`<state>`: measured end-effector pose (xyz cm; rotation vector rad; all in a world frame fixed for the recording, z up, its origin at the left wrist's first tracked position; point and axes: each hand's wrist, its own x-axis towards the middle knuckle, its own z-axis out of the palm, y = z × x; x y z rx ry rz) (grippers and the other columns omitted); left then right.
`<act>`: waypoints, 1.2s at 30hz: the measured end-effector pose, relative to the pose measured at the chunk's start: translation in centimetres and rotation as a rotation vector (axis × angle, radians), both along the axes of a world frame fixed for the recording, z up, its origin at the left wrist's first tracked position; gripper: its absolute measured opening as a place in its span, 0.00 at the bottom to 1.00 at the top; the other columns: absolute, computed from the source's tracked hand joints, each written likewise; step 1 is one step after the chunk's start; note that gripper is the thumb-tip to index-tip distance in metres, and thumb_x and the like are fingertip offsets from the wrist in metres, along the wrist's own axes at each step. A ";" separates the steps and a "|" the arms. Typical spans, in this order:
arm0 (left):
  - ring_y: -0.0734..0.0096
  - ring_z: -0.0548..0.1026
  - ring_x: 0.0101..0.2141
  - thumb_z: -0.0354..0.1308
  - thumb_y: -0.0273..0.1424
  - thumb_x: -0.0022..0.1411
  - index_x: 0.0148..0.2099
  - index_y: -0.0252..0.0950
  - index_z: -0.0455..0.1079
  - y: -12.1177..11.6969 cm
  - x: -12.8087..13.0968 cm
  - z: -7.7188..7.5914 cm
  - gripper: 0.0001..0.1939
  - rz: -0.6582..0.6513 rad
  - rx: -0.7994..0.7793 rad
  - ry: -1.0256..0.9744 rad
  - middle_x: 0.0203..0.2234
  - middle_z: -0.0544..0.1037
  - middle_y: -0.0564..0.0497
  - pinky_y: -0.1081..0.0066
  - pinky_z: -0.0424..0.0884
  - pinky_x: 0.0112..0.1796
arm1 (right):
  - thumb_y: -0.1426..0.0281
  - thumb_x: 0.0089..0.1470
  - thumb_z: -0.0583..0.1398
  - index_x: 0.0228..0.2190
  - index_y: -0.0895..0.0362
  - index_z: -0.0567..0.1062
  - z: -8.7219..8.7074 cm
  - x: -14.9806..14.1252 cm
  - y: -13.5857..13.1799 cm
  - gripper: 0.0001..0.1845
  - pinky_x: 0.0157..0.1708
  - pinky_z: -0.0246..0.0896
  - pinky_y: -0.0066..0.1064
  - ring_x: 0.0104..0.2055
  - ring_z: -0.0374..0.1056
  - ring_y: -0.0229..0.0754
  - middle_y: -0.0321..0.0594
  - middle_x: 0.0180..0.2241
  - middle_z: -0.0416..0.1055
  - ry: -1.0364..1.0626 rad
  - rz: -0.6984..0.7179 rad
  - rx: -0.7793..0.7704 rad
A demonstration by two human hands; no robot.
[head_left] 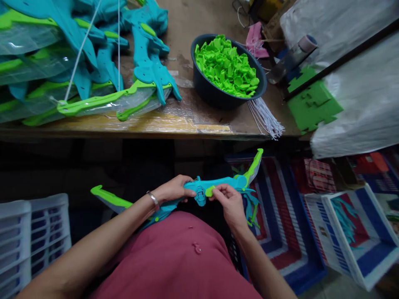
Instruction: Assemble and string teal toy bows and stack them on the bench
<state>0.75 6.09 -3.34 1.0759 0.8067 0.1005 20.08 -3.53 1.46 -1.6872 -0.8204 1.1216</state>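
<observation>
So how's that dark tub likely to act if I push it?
The tub should probably slide, not tip, being wide and low. Its evenly round rim suggests stiff walls. The green pieces, loose and heaped, might spill with a jolt.

Green pc (210,191) part hidden by R hand (231,202); shirt (181,261) cut off btm

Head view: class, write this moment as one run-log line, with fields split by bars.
left hand: gripping turquoise body | right hand: fingers pinching green piece against or beside it | tub: holds loose lime pieces, on table
</observation>
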 end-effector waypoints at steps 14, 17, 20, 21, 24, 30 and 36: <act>0.71 0.72 0.21 0.65 0.32 0.52 0.46 0.29 0.72 -0.8 2.4 -1.4 0.19 -0.031 0.073 0.119 0.26 0.75 0.52 0.71 0.67 0.23 | 0.61 0.51 0.68 0.39 0.56 0.79 -3.7 -2.1 -4.7 0.16 0.37 0.73 0.33 0.32 0.74 0.40 0.38 0.34 0.78 0.006 -0.214 0.053; 0.71 0.72 0.21 0.66 0.32 0.53 0.48 0.29 0.73 -1.0 2.3 -1.4 0.21 -0.016 0.074 0.125 0.26 0.75 0.52 0.72 0.67 0.23 | 0.59 0.49 0.69 0.34 0.55 0.75 -4.4 -2.1 -4.5 0.15 0.37 0.75 0.34 0.31 0.75 0.41 0.36 0.30 0.76 0.030 -0.204 0.031; 0.72 0.72 0.21 0.66 0.31 0.53 0.49 0.28 0.73 -1.0 2.2 -1.4 0.21 -0.011 0.077 0.124 0.25 0.75 0.52 0.72 0.67 0.23 | 0.58 0.49 0.69 0.33 0.55 0.72 -5.1 -2.2 -4.3 0.17 0.36 0.75 0.34 0.30 0.76 0.41 0.36 0.29 0.75 0.026 -0.175 0.012; 0.72 0.72 0.21 0.66 0.31 0.53 0.49 0.28 0.73 -1.0 2.1 -1.4 0.21 -0.011 0.080 0.125 0.25 0.75 0.52 0.72 0.67 0.23 | 0.57 0.49 0.69 0.33 0.55 0.73 -5.2 -2.3 -4.2 0.17 0.34 0.75 0.33 0.29 0.75 0.41 0.36 0.29 0.75 0.017 -0.161 0.006; 0.72 0.72 0.21 0.66 0.31 0.54 0.49 0.28 0.72 -1.0 2.0 -1.3 0.21 -0.016 0.090 0.130 0.25 0.76 0.52 0.73 0.66 0.23 | 0.58 0.50 0.69 0.35 0.55 0.75 -5.4 -2.3 -4.3 0.16 0.27 0.70 0.29 0.27 0.72 0.39 0.35 0.27 0.74 -0.037 -0.124 -0.008; 0.72 0.72 0.21 0.66 0.34 0.54 0.49 0.29 0.73 -0.9 2.1 -1.4 0.21 -0.032 0.103 0.131 0.28 0.77 0.50 0.73 0.66 0.23 | 0.59 0.54 0.67 0.34 0.56 0.77 -5.4 -2.3 -4.6 0.13 0.27 0.67 0.28 0.26 0.71 0.38 0.36 0.26 0.75 -0.102 -0.123 -0.030; 0.73 0.72 0.21 0.66 0.31 0.55 0.50 0.28 0.73 -1.0 2.4 -1.7 0.20 -0.052 0.109 0.136 0.29 0.77 0.49 0.73 0.67 0.22 | 0.56 0.52 0.66 0.29 0.56 0.74 -5.8 -2.5 -4.5 0.16 0.23 0.64 0.28 0.22 0.68 0.38 0.35 0.22 0.72 -0.097 -0.140 -0.063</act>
